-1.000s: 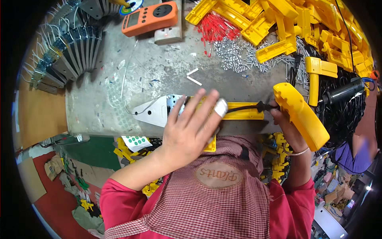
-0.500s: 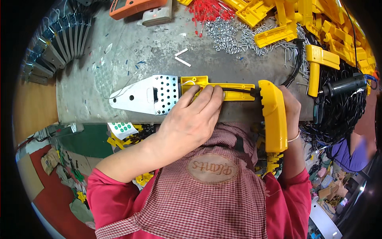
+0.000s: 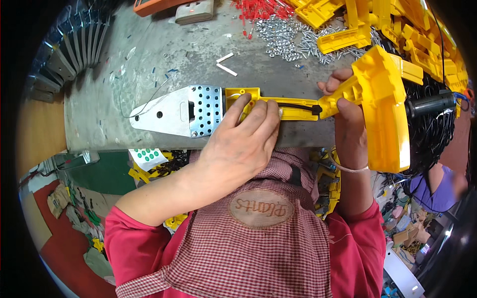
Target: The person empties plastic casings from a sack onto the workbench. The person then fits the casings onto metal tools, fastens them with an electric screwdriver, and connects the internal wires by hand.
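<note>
Yellow plastic shell (image 3: pixel 385 107), probably light, stiff, best held by narrow stem (image 3: pixel 343 94), clamped in fingers of right hand (image 3: pixel 351 124); cannot tell closure of left hand (image 3: pixel 242 144) over housing (image 3: pixel 298 114).

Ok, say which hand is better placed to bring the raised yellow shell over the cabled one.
Probably the right hand: it holds the raised yellow shell, while the left hand rests on the cabled yellow shell.

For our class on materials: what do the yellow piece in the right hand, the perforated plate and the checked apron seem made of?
Yellow piece: probably moulded plastic, smooth, slightly glossy, with inner ribs.
Perforated plate: likely sheet metal, bright silver, reflecting light.
Checked apron: apparently woven cloth, matte, softly folded; fibre unclear.
</note>
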Available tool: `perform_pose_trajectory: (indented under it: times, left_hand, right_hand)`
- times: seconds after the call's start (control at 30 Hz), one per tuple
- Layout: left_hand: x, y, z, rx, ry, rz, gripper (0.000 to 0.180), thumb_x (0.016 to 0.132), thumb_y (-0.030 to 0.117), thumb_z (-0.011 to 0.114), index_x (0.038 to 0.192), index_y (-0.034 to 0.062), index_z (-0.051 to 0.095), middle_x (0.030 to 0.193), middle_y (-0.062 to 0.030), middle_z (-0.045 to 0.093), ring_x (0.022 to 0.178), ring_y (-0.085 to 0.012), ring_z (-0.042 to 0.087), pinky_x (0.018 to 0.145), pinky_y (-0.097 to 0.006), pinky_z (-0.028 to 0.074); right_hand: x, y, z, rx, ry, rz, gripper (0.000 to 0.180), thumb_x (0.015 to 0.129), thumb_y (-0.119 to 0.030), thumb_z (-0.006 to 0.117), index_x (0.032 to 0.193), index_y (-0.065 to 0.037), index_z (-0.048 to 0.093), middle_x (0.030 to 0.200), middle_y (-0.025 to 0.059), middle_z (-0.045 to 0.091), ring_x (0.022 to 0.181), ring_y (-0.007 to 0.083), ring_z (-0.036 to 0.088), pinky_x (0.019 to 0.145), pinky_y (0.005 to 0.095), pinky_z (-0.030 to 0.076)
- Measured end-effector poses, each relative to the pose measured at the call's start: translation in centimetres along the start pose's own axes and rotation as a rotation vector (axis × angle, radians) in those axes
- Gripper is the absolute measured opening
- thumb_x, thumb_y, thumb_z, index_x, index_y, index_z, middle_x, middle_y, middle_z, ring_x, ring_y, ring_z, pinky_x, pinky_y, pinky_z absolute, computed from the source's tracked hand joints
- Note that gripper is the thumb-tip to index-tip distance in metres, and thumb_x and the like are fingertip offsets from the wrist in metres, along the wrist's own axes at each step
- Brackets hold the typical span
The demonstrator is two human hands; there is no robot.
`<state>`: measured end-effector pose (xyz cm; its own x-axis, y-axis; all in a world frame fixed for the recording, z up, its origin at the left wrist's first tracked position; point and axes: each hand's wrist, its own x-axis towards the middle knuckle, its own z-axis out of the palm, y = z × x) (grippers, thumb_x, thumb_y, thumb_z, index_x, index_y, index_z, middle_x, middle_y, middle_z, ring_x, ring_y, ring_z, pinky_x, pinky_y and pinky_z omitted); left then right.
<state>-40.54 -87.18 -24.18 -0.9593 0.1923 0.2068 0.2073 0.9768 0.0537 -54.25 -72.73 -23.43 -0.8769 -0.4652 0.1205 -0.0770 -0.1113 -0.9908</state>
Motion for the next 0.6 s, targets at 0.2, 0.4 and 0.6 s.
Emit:
perform_pose_trajectory:
  times: [0.2, 0.4, 0.6]
  left_hand:
    - [-0.3, -0.2, 0.4, -0.006, 0.056, 0.01, 0.038, 0.073, 0.014, 0.055, 0.105, -0.0068, 0.062, 0.115, -0.0174, 0.056, 0.108, -0.0271, 0.054, 0.101, -0.046, 0.04]
    - [-2.6, -1.9, -2.2, -0.271, -0.008, 0.045, 0.03, 0.07, 0.013, 0.058, 0.092, -0.0048, 0.066, 0.103, -0.0196, 0.064, 0.106, -0.0321, 0.058, 0.102, -0.049, 0.039]
    - [-9.4, -3.9, -3.9, -0.301, 0.198, -0.23, 0.019, 0.076, 0.015, 0.06, 0.094, 0.008, 0.063, 0.109, -0.0123, 0.066, 0.107, -0.0331, 0.063, 0.1, -0.051, 0.038]
  right_hand:
    - [-0.2, -0.8, 0.8, -0.349, -0.124, 0.018, 0.031, 0.084, -0.009, 0.054, 0.115, -0.002, 0.055, 0.1, 0.0061, 0.061, 0.092, 0.014, 0.059, 0.077, 0.0254, 0.047]
    - [-0.6, 0.6, 3.0, -0.634, -0.355, -0.124, 0.039, 0.072, -0.003, 0.067, 0.109, -0.001, 0.053, 0.103, 0.0173, 0.056, 0.097, 0.0384, 0.055, 0.085, 0.0366, 0.046]
    - [-0.8, 0.5, 2.3, -0.91, -0.661, -0.353, 0.047, 0.073, -0.003, 0.069, 0.117, -0.005, 0.054, 0.113, 0.0138, 0.06, 0.106, 0.0325, 0.057, 0.1, 0.0491, 0.038]
